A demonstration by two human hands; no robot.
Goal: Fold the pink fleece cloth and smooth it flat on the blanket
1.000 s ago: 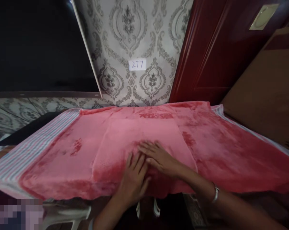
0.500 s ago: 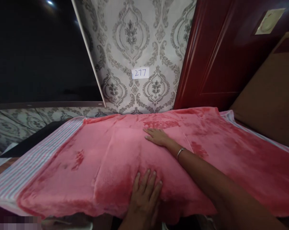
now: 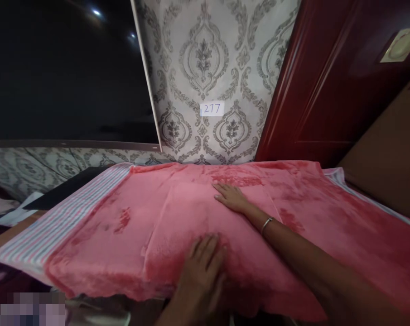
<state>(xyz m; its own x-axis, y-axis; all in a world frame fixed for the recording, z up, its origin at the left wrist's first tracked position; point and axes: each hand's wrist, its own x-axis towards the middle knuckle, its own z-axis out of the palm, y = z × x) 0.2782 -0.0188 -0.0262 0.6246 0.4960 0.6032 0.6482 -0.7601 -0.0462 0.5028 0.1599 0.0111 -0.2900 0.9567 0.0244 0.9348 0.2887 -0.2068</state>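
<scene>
A pink plush blanket [image 3: 99,258] is spread over a table. On its middle lies a folded pink plush piece [image 3: 180,213], roughly rectangular, its front part hanging toward me. My right hand [image 3: 231,198], with a bracelet [image 3: 267,225] on the wrist, rests flat near the far edge of this piece, fingers stretched out to the left. Closer to me, my left hand [image 3: 205,267] lies palm down on its front part, fingers extended and slightly blurred. Neither hand grips anything.
A striped cloth [image 3: 69,213] shows from under the blanket on the left. Behind are a dark television screen [image 3: 65,77], patterned wallpaper [image 3: 205,59] with a paper label [image 3: 212,108] reading 277, and a dark red panel [image 3: 310,90]. A brown surface [image 3: 388,149] stands at the right.
My view has turned a little to the left. The left hand has slid slightly left and away from me over the folded piece. The right hand stays in place on it.
</scene>
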